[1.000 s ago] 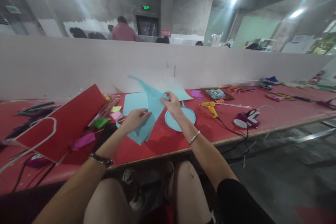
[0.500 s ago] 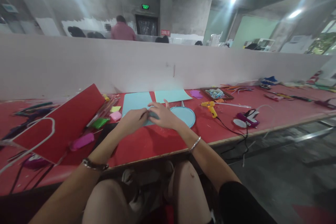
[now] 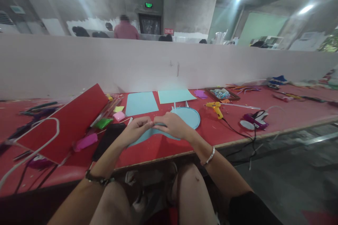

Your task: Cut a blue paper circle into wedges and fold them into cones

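Observation:
A curved light-blue strip of thin sheet material [image 3: 142, 138] lies under my hands, just above the red tabletop; I cannot tell whether it is paper or foam. My left hand [image 3: 135, 130] pinches its upper edge between thumb and fingers. Close beside it, my right hand [image 3: 173, 126] is closed on the same edge, and its fingers hide part of the strip. Right of that hand lies a round light-blue piece [image 3: 190, 116] with a raised rim. Two light-blue sheets, one nearer [image 3: 141, 103] and another [image 3: 176, 96], lie flat behind my hands.
To the right are a yellow glue gun [image 3: 217, 110] with a black cord, a brown tray [image 3: 236, 97] of small pieces, and a purple device [image 3: 258, 121]. A red board [image 3: 68, 126] leans at left near colourful packets. A white partition [image 3: 126, 64] stands behind.
My hands have come slightly closer to me. The blue strip, mostly hidden between them before, now spreads out below both hands. The view has shifted slightly left.

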`<control>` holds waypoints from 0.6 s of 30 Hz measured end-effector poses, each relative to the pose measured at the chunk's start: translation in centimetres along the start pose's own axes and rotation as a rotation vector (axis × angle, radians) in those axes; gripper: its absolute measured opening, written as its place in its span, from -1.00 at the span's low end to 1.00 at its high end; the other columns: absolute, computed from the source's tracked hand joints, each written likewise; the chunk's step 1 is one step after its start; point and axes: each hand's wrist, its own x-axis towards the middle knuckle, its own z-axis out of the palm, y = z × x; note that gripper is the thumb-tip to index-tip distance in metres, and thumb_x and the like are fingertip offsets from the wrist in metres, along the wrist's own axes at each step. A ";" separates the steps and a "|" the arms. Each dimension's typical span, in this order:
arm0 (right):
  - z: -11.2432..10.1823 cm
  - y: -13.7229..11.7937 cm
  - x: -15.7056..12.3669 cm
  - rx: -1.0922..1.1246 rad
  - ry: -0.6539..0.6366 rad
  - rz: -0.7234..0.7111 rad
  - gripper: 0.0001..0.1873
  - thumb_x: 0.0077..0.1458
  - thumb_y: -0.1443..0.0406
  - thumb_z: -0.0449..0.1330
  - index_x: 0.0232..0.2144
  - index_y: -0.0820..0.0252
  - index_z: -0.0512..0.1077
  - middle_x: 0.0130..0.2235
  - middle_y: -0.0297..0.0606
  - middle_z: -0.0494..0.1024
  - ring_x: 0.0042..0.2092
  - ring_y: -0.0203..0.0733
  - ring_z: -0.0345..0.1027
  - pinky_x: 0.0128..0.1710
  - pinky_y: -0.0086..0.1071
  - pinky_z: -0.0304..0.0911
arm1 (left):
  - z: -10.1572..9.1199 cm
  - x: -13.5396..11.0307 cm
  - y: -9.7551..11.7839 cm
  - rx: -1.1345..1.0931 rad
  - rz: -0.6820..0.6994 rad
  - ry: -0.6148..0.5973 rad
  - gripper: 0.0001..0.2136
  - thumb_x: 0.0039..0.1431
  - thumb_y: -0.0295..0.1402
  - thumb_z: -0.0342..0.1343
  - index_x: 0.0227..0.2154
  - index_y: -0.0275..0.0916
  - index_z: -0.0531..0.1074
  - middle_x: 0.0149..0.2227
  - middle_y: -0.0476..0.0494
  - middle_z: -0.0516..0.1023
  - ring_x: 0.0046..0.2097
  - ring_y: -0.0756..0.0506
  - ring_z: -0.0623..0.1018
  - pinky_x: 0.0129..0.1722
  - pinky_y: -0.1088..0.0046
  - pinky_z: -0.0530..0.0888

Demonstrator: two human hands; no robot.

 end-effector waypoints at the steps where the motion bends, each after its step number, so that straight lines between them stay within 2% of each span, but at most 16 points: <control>1: -0.3 -0.1 -0.3 0.027 0.022 -0.019 -0.80 0.18 0.23 0.03 -0.44 0.18 0.35 -0.50 -0.37 0.38 -0.47 -0.32 0.12 -0.39 -0.42 -0.04 | -0.1 0.0 -0.5 -0.014 -0.010 0.061 -0.63 -0.10 0.00 0.06 -0.69 -0.23 0.26 -0.67 0.09 0.17 -0.60 0.06 0.16 -0.61 0.55 0.16; 4: -1.5 -0.3 -1.4 0.238 0.180 -0.008 -0.76 0.15 0.22 0.04 -0.51 0.17 0.30 -0.55 -0.41 0.29 -0.50 -0.35 0.08 -0.44 -0.45 -0.03 | -1.2 0.1 -2.4 -0.031 -0.026 0.308 -0.66 -0.01 -0.02 -0.05 -0.64 -0.20 0.22 -0.67 0.11 0.16 -0.61 0.05 0.13 -0.63 0.54 0.14; 6: -2.0 -0.6 -1.8 0.459 0.337 0.103 -0.74 0.12 0.19 0.06 -0.56 0.16 0.23 -0.59 -0.45 0.18 -0.54 -0.38 0.01 -0.51 -0.47 -0.06 | -1.6 0.4 -3.1 -0.016 -0.022 0.454 -0.70 0.01 -0.10 -0.02 -0.65 -0.20 0.20 -0.67 0.12 0.13 -0.59 0.05 0.13 -0.60 0.54 0.13; 8: -1.8 -1.3 -1.7 0.675 0.462 0.225 -0.70 0.08 0.15 0.07 -0.59 0.15 0.15 -0.61 -0.48 0.09 -0.57 -0.39 -0.06 -0.57 -0.48 -0.10 | -1.5 0.8 -3.1 0.009 -0.004 0.542 -0.72 0.00 -0.19 0.01 -0.68 -0.21 0.19 -0.68 0.11 0.10 -0.57 0.05 0.13 -0.58 0.54 0.10; 10: -0.7 -2.3 -0.8 0.825 0.529 0.297 -0.68 0.06 0.13 0.06 -0.60 0.14 0.12 -0.60 -0.48 0.07 -0.57 -0.39 -0.07 -0.58 -0.49 -0.09 | -0.6 1.3 -2.3 0.025 0.025 0.578 -0.72 0.00 -0.24 0.03 -0.72 -0.22 0.19 -0.69 0.10 0.09 -0.56 0.05 0.13 -0.57 0.53 0.09; 13: 1.9 -3.4 1.1 0.919 0.590 0.364 -0.70 0.06 0.11 0.06 -0.57 0.15 0.15 -0.58 -0.48 0.10 -0.55 -0.39 -0.02 -0.57 -0.49 -0.05 | 1.1 2.0 -0.4 0.004 0.067 0.574 -0.73 -0.01 -0.24 0.06 -0.71 -0.24 0.25 -0.69 0.09 0.17 -0.54 0.05 0.17 -0.55 0.52 0.10; 15: 3.5 -3.6 2.3 0.848 0.692 0.400 -0.71 0.08 0.12 0.05 -0.56 0.15 0.18 -0.57 -0.46 0.12 -0.52 -0.36 0.03 -0.53 -0.47 0.01 | 2.0 2.3 0.8 -0.040 0.088 0.547 -0.72 -0.03 -0.20 0.08 -0.71 -0.24 0.27 -0.68 0.09 0.19 -0.54 0.05 0.19 -0.54 0.52 0.12; 18: 5.0 -3.0 3.1 0.622 0.851 0.440 -0.75 0.08 0.15 0.06 -0.53 0.17 0.25 -0.44 -0.37 0.24 -0.39 -0.30 0.15 -0.37 -0.42 0.11 | 2.6 2.5 1.5 -0.143 0.085 0.491 -0.71 -0.09 -0.14 0.12 -0.69 -0.25 0.32 -0.66 0.09 0.26 -0.53 0.05 0.23 -0.53 0.54 0.19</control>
